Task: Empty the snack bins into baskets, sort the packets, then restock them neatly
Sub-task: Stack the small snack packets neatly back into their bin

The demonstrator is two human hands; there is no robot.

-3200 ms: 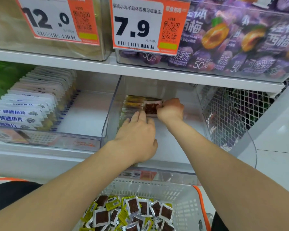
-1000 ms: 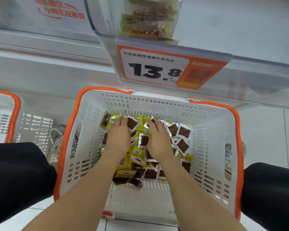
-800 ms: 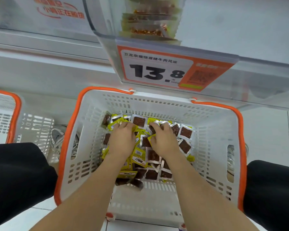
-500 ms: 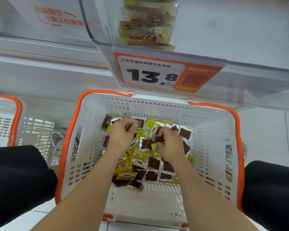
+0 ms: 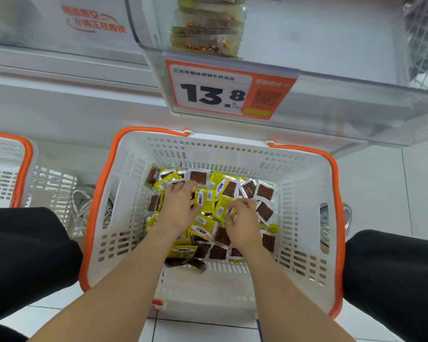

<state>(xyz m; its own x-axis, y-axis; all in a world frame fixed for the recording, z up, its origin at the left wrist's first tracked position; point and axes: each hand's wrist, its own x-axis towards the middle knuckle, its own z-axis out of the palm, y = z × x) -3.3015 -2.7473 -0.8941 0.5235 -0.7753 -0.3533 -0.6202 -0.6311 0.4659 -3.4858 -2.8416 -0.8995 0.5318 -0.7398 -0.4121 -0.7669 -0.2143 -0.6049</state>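
A white basket with an orange rim (image 5: 101,198) stands on the floor between my knees. It holds a loose pile of snack packets (image 5: 265,192), some yellow, some clear with brown squares. My left hand (image 5: 177,208) lies on the left-middle of the pile, its fingers curled into the packets. Just to its right, my right hand (image 5: 242,224) pinches a small yellow packet (image 5: 220,211) with bent fingertips. Above the basket a clear shelf bin (image 5: 331,99) holds a short row of stacked packets (image 5: 205,33) at its back left.
An orange price tag reading 13.8 (image 5: 223,91) hangs on the bin's front. A second white basket with an orange rim (image 5: 20,169) stands at the left. My knees in black trousers (image 5: 22,255) flank the middle basket. White floor tiles lie to the right.
I came down from the shelf bin to the basket. Within the last second both hands curled from flat into the pile, and my right hand drew back slightly, pinching a packet.
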